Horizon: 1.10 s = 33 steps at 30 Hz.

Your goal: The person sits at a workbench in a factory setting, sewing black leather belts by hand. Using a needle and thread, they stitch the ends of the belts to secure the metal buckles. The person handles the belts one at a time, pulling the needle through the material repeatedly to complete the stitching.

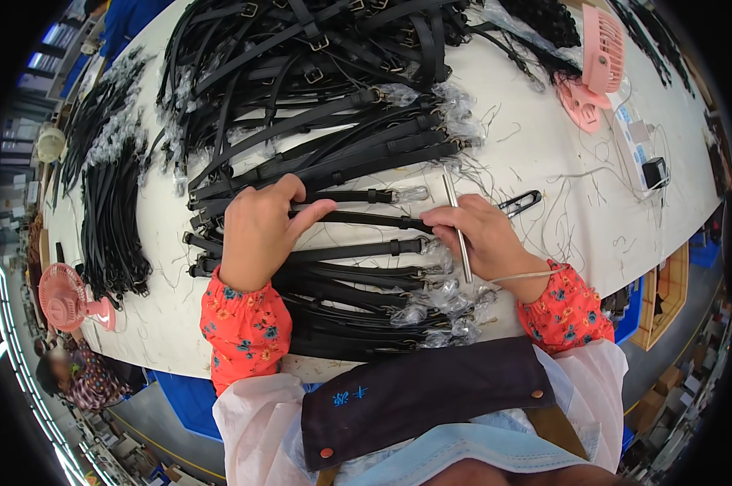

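- My left hand (259,231) lies curled over a black strap (358,219), fingers bent and pressing it flat on the white table (560,202).
- My right hand (483,235) closes around a slim metal rod (456,227), its fingertips pinching the same strap's far end.
- That strap runs between both hands, atop a row of buckled straps (358,279) with plastic-wrapped ends.
- A larger heap of black straps (317,89) lies beyond, further up the table.
- A pink fan (597,69) rests at the table's far right; another fan (70,300) sits at left.
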Motion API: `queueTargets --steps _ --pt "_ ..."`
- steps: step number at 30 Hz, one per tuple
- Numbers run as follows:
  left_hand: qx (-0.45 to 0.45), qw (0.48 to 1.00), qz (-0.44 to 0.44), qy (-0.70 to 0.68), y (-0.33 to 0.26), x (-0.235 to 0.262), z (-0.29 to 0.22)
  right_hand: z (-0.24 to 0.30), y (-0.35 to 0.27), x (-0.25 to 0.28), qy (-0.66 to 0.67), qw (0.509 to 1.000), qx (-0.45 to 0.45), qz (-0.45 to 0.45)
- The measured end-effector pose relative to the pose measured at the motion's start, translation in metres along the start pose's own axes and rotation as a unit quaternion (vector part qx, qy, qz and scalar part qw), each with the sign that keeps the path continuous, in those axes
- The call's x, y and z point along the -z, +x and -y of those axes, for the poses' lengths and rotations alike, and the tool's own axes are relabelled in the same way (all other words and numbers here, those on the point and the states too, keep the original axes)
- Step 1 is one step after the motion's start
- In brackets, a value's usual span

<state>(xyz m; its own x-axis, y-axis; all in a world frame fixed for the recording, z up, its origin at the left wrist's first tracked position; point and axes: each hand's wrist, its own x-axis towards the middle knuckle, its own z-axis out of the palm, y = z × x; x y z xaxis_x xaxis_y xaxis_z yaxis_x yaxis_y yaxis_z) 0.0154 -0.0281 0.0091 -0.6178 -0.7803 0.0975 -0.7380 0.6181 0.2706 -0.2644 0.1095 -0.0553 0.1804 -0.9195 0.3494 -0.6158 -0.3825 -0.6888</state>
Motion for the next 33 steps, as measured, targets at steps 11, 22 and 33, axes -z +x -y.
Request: queueTargets --steps 11,22,33 --pt "0.036 0.993 -0.077 0.080 -0.011 0.025 -0.008 0.001 -0.003 -0.003 0.017 1.000 -0.014 -0.001" --pt "-0.186 0.967 -0.040 -0.167 -0.006 -0.028 -0.051 0.002 -0.001 -0.005 0.025 0.999 -0.023 0.007" --pt "-0.143 0.986 0.078 -0.037 -0.008 -0.017 -0.022 0.000 0.000 -0.002 -0.021 1.000 0.006 -0.002"
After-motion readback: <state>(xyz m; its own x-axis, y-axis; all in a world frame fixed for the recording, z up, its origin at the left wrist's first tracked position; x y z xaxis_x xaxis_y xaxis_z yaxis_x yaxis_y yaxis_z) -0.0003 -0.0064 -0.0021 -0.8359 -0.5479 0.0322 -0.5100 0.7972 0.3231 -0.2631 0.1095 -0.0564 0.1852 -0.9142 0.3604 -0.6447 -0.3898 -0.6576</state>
